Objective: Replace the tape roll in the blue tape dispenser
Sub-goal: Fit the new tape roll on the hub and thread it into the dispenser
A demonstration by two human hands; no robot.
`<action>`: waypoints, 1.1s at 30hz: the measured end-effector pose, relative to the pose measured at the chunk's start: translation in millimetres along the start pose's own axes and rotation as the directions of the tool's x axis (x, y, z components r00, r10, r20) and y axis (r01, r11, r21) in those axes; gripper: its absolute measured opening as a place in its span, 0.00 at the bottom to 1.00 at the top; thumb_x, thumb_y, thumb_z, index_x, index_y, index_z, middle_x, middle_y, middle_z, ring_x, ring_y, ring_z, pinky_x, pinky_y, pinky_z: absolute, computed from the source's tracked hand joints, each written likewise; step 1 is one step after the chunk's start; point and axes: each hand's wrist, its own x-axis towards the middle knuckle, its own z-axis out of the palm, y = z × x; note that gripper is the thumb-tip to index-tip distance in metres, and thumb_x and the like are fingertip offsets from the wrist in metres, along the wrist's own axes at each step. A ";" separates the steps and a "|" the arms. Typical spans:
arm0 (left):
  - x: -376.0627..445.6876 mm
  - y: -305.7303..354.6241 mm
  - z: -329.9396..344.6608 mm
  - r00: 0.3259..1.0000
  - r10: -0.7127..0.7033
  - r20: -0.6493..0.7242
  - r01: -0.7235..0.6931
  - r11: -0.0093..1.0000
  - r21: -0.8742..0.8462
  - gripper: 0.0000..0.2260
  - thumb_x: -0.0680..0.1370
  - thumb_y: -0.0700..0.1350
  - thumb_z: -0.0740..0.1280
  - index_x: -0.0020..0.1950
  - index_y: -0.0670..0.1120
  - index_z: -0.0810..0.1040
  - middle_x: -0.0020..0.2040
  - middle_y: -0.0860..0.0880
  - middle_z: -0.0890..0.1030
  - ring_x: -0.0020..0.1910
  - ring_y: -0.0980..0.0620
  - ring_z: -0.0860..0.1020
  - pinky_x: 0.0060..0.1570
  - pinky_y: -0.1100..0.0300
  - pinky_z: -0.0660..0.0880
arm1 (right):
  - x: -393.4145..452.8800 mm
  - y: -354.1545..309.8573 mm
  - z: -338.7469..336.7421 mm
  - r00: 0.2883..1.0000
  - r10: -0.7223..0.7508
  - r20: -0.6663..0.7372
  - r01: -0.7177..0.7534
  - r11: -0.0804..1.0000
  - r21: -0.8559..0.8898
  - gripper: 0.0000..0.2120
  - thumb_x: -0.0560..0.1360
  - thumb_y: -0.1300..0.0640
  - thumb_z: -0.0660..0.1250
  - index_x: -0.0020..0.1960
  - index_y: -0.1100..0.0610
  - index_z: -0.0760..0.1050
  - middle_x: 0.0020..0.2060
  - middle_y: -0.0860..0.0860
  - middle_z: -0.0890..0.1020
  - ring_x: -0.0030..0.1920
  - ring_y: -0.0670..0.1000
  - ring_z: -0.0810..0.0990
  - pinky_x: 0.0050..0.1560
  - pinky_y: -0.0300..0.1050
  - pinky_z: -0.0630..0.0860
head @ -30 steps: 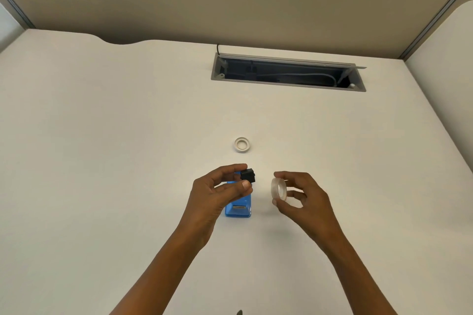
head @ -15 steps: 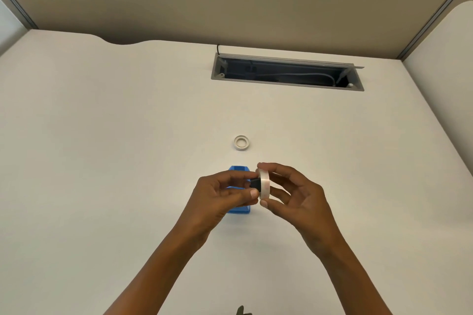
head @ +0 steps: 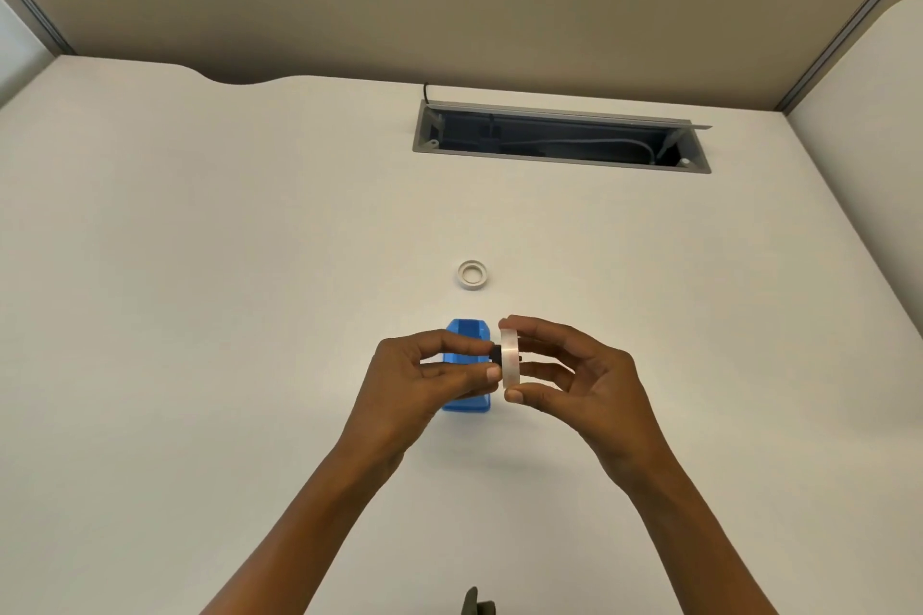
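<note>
The left hand [head: 417, 377] pinches a small black plastic spindle [head: 496, 354] between thumb and fingers, partly hiding the blue plastic tape dispenser [head: 465, 367] lying on the white desk [head: 210, 265] beneath it. Just right, the right hand [head: 574, 377] clamps the clear tape roll [head: 510, 359] edge-on — the spindle pokes through its hole. An empty white core ring [head: 472, 274] lies beyond; farther back, an open grey cable tray [head: 559, 140].

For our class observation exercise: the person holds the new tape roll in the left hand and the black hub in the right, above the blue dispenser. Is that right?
Not quite: the hands are swapped. The head view shows the tape roll in the right hand and the black hub in the left hand. The rest stands: both are held above the blue dispenser.
</note>
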 end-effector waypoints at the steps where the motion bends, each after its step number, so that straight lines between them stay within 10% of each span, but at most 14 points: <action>1: -0.8 -0.2 -0.3 1.000 -0.001 0.011 0.001 1.000 -0.008 0.09 0.68 0.40 0.74 0.47 0.45 0.83 0.42 0.45 0.86 0.42 0.48 0.84 0.48 0.63 0.78 | 0.4 0.0 0.6 1.000 -0.001 -0.005 0.001 1.000 -0.013 0.25 0.64 0.67 0.77 0.57 0.47 0.80 0.53 0.45 0.85 0.56 0.50 0.82 0.52 0.39 0.79; 18: -0.2 -26.4 -5.5 0.999 0.013 -0.036 -0.014 1.000 -0.013 0.11 0.69 0.38 0.74 0.50 0.47 0.82 0.45 0.46 0.85 0.41 0.47 0.84 0.46 0.58 0.80 | 3.1 11.7 5.0 0.994 0.105 0.018 -0.104 0.993 -0.051 0.24 0.62 0.69 0.78 0.54 0.52 0.80 0.52 0.47 0.84 0.50 0.51 0.84 0.47 0.41 0.81; 24: 12.6 -34.7 -16.4 0.987 0.124 -0.105 -0.104 0.977 0.184 0.12 0.70 0.39 0.73 0.49 0.53 0.81 0.46 0.54 0.84 0.44 0.58 0.82 0.40 0.70 0.76 | 17.7 13.6 7.2 0.997 0.076 -0.003 -0.075 0.987 -0.143 0.24 0.65 0.64 0.77 0.59 0.50 0.78 0.53 0.46 0.83 0.51 0.47 0.83 0.50 0.38 0.79; 33: 37.1 -57.3 -38.8 0.976 0.204 0.082 -0.216 0.827 0.519 0.38 0.64 0.49 0.78 0.61 0.72 0.59 0.64 0.61 0.66 0.60 0.63 0.67 0.54 0.67 0.67 | 47.9 38.6 15.1 0.995 0.025 -0.092 -0.060 0.913 -0.405 0.22 0.67 0.54 0.77 0.59 0.43 0.77 0.54 0.38 0.81 0.57 0.41 0.75 0.47 0.34 0.69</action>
